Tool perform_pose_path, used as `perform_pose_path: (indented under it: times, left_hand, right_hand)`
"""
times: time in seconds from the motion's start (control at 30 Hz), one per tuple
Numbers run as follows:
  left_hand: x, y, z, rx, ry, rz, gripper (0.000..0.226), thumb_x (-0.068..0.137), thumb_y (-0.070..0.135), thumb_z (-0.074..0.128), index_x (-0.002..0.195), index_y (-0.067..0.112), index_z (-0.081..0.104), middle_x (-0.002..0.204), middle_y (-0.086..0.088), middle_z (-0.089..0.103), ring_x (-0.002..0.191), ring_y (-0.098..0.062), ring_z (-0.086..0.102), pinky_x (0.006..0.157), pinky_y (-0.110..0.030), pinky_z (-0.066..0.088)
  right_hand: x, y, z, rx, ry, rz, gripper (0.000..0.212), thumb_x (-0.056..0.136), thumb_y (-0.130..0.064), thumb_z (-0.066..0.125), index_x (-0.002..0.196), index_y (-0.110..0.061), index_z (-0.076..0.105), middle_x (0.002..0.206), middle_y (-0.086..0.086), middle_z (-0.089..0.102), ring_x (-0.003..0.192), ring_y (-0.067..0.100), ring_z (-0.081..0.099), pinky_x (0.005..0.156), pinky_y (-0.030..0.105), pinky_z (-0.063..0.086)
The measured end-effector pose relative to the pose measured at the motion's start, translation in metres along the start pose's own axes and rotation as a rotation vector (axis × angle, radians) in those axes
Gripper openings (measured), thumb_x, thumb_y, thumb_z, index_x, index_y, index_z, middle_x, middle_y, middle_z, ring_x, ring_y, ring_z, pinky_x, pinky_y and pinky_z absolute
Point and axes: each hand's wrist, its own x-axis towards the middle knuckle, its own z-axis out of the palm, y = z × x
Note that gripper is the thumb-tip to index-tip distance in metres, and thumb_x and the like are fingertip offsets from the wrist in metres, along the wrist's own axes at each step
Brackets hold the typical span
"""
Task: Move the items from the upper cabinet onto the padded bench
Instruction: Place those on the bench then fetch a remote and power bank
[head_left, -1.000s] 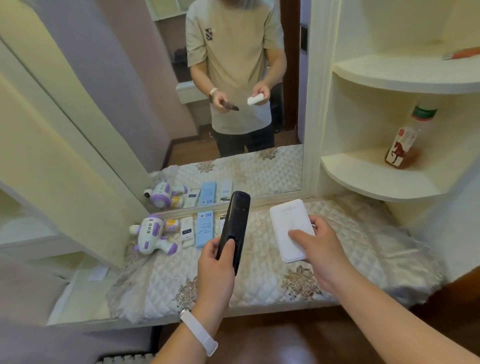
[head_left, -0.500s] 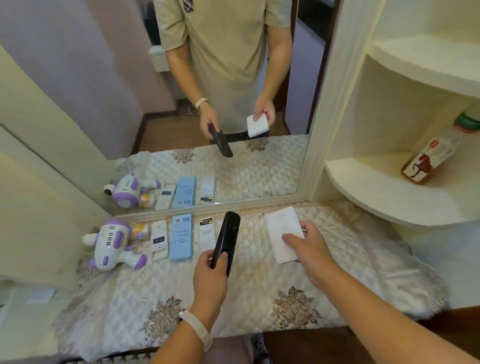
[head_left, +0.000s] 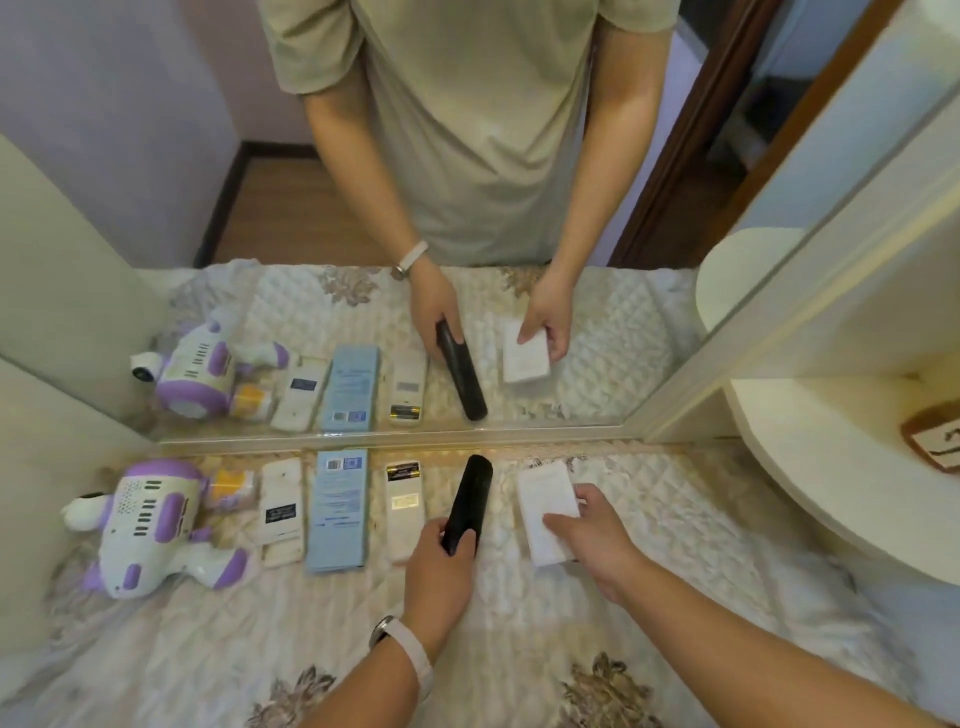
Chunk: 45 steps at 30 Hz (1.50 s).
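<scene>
Since the frame half a second back, both hands have dropped lower over the bench (head_left: 519, 649), and the two items they carry now sit level with the row laid out along the mirror (head_left: 156, 208).

The left hand (head_left: 439, 566) grips the near end of a black remote (head_left: 470, 499), with its fingers curled round the body and the far tip aimed at the mirror's foot. It looks to be going in as the next piece of the row, just right of a cream remote (head_left: 404, 506) whose battery bay is open. Whether the tip touches the quilting yet I cannot tell.

The right hand (head_left: 597, 540) pinches a flat white slab (head_left: 545, 512), with its fingers (head_left: 563, 522) spread over the top face and the thumb at the right edge. It holds the slab parallel to the remote, probably to keep the spacing even.

The black remote is a slim, glossy, round-ended bar, and the slab is matte with rounded corners. The bench cover is soft diamond-quilted fabric with brown floral patches, so hard things should settle without sliding.

Further left lie a pale blue carton (head_left: 337, 512), a white remote (head_left: 282, 512), a yellow packet (head_left: 231, 486) and a white-and-purple plastic toy (head_left: 150, 525). A curved cream shelf (head_left: 831, 467) stands at the right.
</scene>
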Motion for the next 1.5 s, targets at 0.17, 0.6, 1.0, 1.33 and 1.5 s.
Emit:
perform_pose_path:
  times: [0.17,0.6,1.0,1.33,1.5]
  left_hand:
    - [0.021,0.000,0.012,0.006,-0.027,-0.033,0.019,0.095,0.031,0.057,0.113,0.027,0.054,0.094,0.011,0.064,0.082,-0.002,0.059,0.061,-0.017,0.041]
    - [0.017,-0.001,0.014,0.158,-0.040,0.083,0.026,0.085,0.017,0.062,0.107,0.031,0.059,0.092,0.009,0.064,0.080,-0.002,0.061,0.064,-0.016,0.049]
    - [-0.034,0.030,-0.005,0.543,0.069,0.236,0.040,0.092,0.026,0.059,0.131,0.018,0.055,0.119,0.004,0.056,0.107,-0.013,0.052,0.084,-0.023,0.039]
    - [-0.113,0.022,-0.018,0.807,0.407,0.274,0.052,0.090,0.046,0.051,0.136,0.021,0.055,0.139,-0.004,0.055,0.126,-0.024,0.051,0.101,-0.040,0.045]
    - [-0.164,-0.003,-0.035,0.837,0.565,0.170,0.055,0.090,0.050,0.042,0.135,0.022,0.054,0.138,-0.005,0.055,0.125,-0.025,0.052,0.099,-0.045,0.046]
  right_hand:
    - [0.029,-0.003,0.010,-0.073,-0.007,0.050,0.038,0.086,-0.013,0.068,0.117,-0.019,0.048,0.110,0.004,0.061,0.096,0.024,0.063,0.078,0.044,0.059]
    - [0.050,0.002,0.015,-0.508,-0.031,-0.158,0.031,0.093,-0.023,0.058,0.122,-0.012,0.057,0.106,0.001,0.066,0.087,0.015,0.058,0.073,0.028,0.044]
    - [0.023,-0.016,-0.021,-0.774,-0.166,-0.463,0.046,0.097,-0.040,0.046,0.136,-0.017,0.051,0.130,0.003,0.055,0.116,0.019,0.054,0.091,0.031,0.044]
    - [-0.029,-0.043,-0.016,-1.114,-0.280,-1.124,0.045,0.095,-0.048,0.040,0.131,-0.025,0.053,0.127,-0.003,0.055,0.117,0.022,0.049,0.094,0.037,0.039]
    - [-0.055,-0.048,0.004,-1.189,-0.381,-1.400,0.054,0.086,-0.049,0.032,0.118,-0.018,0.063,0.117,0.005,0.064,0.106,0.029,0.058,0.087,0.041,0.047]
